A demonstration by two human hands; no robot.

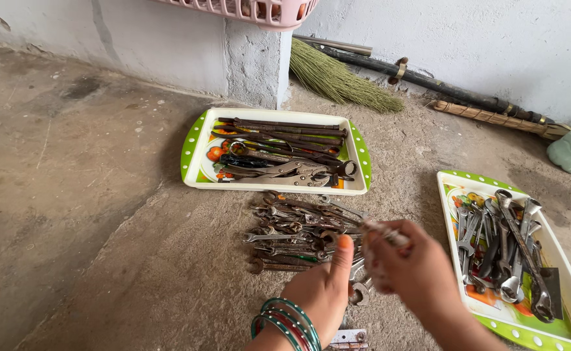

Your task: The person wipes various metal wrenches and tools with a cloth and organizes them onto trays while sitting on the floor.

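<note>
Now the right hand (410, 268) pinches a small metal tool (383, 232) — blurred — above the spanner pile (292, 239). Close beside it, the left hand (324, 289) hovers empty, thumb up, between two trays (191, 146).

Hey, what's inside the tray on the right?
The right tray holds a pile of metal wrenches crossing one another. They cover most of the tray's printed floor, and the lower ones are partly hidden.

Both hands hover over a pile of spanners (298, 237) on the concrete floor (103, 227). The left hand (321, 289), green bangles (289, 325) at its wrist, has its thumb raised; the blurred right hand (406, 266) grips a small metal tool (383, 231). Beyond lies a tray of pliers and rods (198, 146), and on the right a tray of spanners (451, 188).
</note>
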